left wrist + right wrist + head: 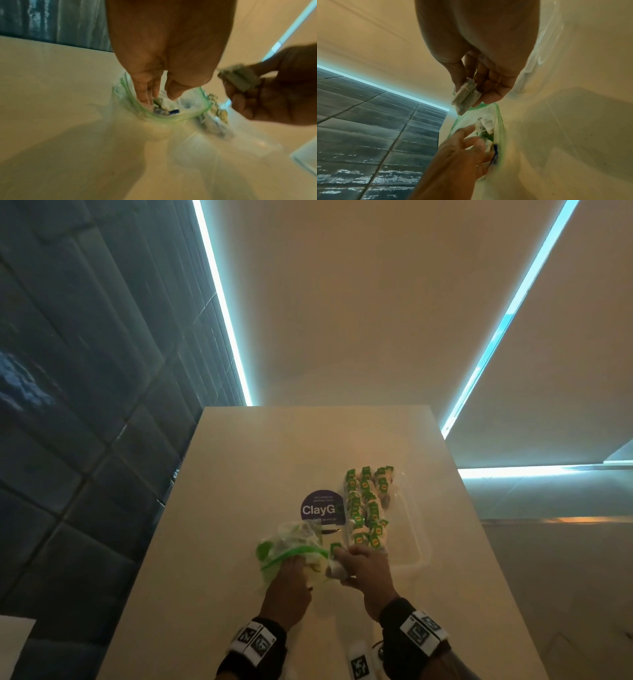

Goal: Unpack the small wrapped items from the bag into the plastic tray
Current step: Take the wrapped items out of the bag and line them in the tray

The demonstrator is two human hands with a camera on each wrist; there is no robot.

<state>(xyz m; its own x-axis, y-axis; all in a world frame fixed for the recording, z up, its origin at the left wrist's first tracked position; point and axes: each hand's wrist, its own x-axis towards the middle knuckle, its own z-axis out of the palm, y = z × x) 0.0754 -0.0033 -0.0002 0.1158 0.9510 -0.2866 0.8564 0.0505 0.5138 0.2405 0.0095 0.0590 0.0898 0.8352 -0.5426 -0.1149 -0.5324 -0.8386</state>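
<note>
The pale cream rectangular surface (239, 474) carries everything I work with, and I place the rest by the clear rectangular plastic tray (416, 529) lying on it. That tray holds a long heap of small white wrapped items with green and yellow labels (368, 505), packed along its left side from the far end to the near end; its right side is bare plastic. Just left of the tray lies a round dark purple sticker with white lettering (318, 508), its right edge under the tray's rim. Nearer to me than the sticker, and also left of the tray, sits the crumpled clear plastic bag with a green zip strip (291, 546), its mouth open toward me, with a few more wrapped pieces inside.

My left hand (287, 587) reaches into the bag's mouth, the fingers (145, 93) relaxed and fairly straight among the contents; I cannot tell that they grip anything. My right hand (363, 570) hovers at the tray's near left corner, just right of the bag, fingers and thumb pinching one small white wrapped item with a green tag (334, 559). This item is above the surface, not yet in the tray.
</note>
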